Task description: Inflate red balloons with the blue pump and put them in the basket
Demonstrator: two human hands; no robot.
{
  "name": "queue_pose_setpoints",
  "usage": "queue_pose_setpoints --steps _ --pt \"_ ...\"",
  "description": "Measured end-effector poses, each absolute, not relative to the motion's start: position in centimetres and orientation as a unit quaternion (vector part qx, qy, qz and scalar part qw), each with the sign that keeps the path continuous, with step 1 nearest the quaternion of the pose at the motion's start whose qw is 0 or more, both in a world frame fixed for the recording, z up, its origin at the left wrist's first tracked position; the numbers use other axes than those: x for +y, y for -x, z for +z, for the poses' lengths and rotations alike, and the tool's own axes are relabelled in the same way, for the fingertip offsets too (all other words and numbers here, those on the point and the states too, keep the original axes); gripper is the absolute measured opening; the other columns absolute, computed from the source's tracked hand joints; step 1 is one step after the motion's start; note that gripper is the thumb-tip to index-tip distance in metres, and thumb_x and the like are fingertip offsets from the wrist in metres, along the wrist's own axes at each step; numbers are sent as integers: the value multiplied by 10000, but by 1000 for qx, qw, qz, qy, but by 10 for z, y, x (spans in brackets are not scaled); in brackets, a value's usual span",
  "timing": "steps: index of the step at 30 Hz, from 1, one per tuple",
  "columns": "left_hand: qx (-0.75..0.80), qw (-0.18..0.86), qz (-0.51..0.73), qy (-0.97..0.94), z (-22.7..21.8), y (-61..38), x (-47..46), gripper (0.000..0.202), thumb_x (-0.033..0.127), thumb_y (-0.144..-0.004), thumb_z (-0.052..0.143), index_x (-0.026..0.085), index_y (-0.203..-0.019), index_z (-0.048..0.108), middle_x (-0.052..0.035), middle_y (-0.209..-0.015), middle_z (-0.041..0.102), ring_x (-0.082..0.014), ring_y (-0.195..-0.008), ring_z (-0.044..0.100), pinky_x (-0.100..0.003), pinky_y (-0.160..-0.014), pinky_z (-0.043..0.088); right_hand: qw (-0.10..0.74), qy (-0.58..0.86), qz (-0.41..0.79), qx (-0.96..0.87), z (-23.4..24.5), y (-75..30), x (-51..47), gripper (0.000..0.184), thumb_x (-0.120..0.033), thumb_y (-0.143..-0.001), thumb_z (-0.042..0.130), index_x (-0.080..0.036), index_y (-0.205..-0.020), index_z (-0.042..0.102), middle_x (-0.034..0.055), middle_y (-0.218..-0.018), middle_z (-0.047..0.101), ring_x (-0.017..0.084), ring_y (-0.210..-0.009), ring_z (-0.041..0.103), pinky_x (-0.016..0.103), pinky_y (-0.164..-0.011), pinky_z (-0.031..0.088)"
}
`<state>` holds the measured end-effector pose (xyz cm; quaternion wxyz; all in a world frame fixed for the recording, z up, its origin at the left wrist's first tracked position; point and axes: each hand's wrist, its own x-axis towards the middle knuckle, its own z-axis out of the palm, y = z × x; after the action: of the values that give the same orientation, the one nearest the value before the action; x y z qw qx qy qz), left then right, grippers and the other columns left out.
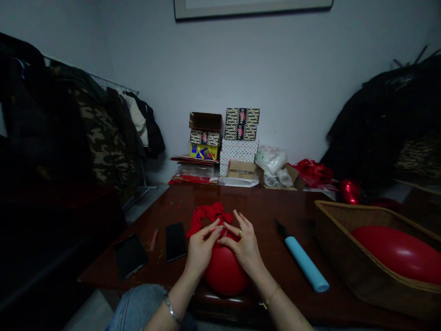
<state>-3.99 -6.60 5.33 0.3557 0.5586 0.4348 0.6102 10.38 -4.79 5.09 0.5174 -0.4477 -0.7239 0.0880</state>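
Note:
A round red balloon [225,272] rests at the table's near edge, below my two hands. My left hand [204,244] is closed in a pinch just above it. My right hand [245,241], wearing a ring, pinches from the other side with its outer fingers raised. Between the fingertips a thin pale band [225,232] is stretched at the top of the balloon; the balloon's neck is mostly hidden. Directly behind the hands lies a bunched heap of red uninflated balloons [203,215].
A blue hand pump [306,264] lies to the right, beside a wicker basket [361,271] holding a large red balloon [399,253]. At left are a black phone [175,241], another dark device [131,256] and small bands. Stacked boxes [239,151] stand against the wall.

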Motion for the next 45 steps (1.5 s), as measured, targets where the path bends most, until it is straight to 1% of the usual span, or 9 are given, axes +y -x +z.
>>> queue_pose_setpoints --steps 3,6,9,13,18,24,34,39,45 --pt "426 371 600 -566 56 39 -65 232 334 -767 614 177 -896 727 -102 -1266 559 -257 -1131 542 -380 -972 413 491 430 97 -752 55 -100 -52 238 -405 -691 693 -347 -922 695 18 -1373 433 273 -1256 365 483 -970 347" --pt "425 336 589 -600 59 39 -68 234 318 -781 598 177 -927 716 -108 -1256 568 -249 -1144 531 -405 -999 382 478 420 100 -765 59 -96 -55 80 -362 -751 639 -334 -775 710 -7 -1313 503 261 -1247 376 499 -972 328" --pt "433 202 618 -624 64 46 -74 261 295 -802 578 186 -1022 667 -106 -1242 580 -229 -1136 531 -410 -971 405 481 428 98 -759 60 -94 -55 103 -331 -774 609 -296 -732 697 13 -1235 571 254 -1234 389 503 -963 330" --pt "447 -68 556 -698 72 57 -85 99 254 -756 643 238 -845 685 -49 -1086 659 -227 -1046 538 -451 -964 377 486 443 88 -749 58 -95 -54 90 -289 -768 601 -259 -711 663 33 -1201 594 246 -1231 390 487 -953 344" --pt "464 -211 466 -723 76 52 -93 136 229 -757 641 282 -869 698 -19 -1045 680 -248 -986 529 -522 -974 322 486 450 58 -747 56 -95 -54 78 -260 -761 597 -244 -696 635 26 -1210 587 244 -1232 380 465 -956 348" --pt "504 -216 439 -712 82 44 -100 138 237 -770 628 288 -876 700 -3 -1095 671 -264 -1003 535 -604 -1020 195 488 456 15 -744 58 -91 -59 65 -231 -753 590 -232 -691 609 32 -1220 578 253 -1251 353 467 -968 330" --pt "513 -138 390 -752 70 54 -87 153 241 -775 599 299 -872 701 -42 -1068 680 -309 -1041 524 -721 -966 114 482 442 -28 -756 56 -86 -61 62 -187 -733 571 -231 -697 596 29 -1263 546 265 -1287 305 496 -998 289" --pt "506 -143 421 -739 68 51 -84 120 207 -728 636 260 -821 690 -65 -1051 685 -302 -1031 546 -694 -999 81 484 434 -26 -759 56 -85 -62 89 -169 -738 548 -235 -712 602 30 -1268 540 264 -1292 301 511 -1001 280" --pt "517 -85 474 -708 63 51 -79 83 193 -747 596 222 -802 652 -69 -1046 682 -265 -1007 585 -592 -1003 260 497 425 2 -757 55 -89 -62 69 -212 -755 568 -236 -700 602 35 -1240 562 251 -1289 304 490 -989 306"
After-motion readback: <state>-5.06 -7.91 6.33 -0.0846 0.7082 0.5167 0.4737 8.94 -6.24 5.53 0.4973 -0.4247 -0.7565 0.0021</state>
